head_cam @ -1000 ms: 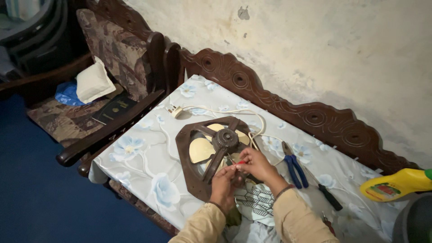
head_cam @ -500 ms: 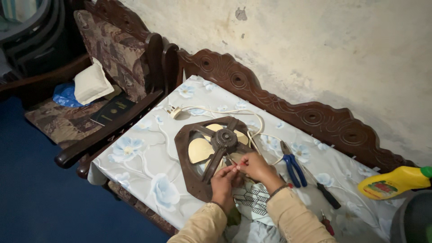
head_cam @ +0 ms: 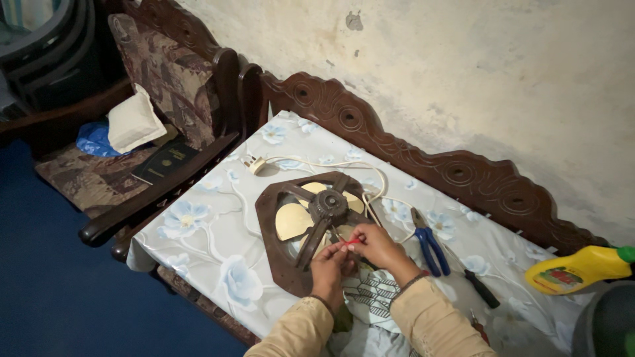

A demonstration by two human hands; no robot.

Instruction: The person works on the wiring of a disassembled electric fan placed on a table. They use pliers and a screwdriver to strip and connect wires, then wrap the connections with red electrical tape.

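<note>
Both hands pinch a thin red wire over a brown plastic exhaust fan.

The left hand (head_cam: 329, 263) and right hand (head_cam: 375, 242) meet, fingertips together on the thin red wire (head_cam: 351, 242); the brown square-framed exhaust fan with cream blades (head_cam: 316, 226) lies flat on the floral-clothed table (head_cam: 198, 244); blue-handled pliers (head_cam: 431, 242) lie just beside it; a yellow plastic bottle (head_cam: 577, 270) lies on its side, contents unseen.

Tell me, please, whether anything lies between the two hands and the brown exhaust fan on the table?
Nothing visible does: the left hand and right hand already rest at the fan, pinching a thin red wire at its frame.
</note>
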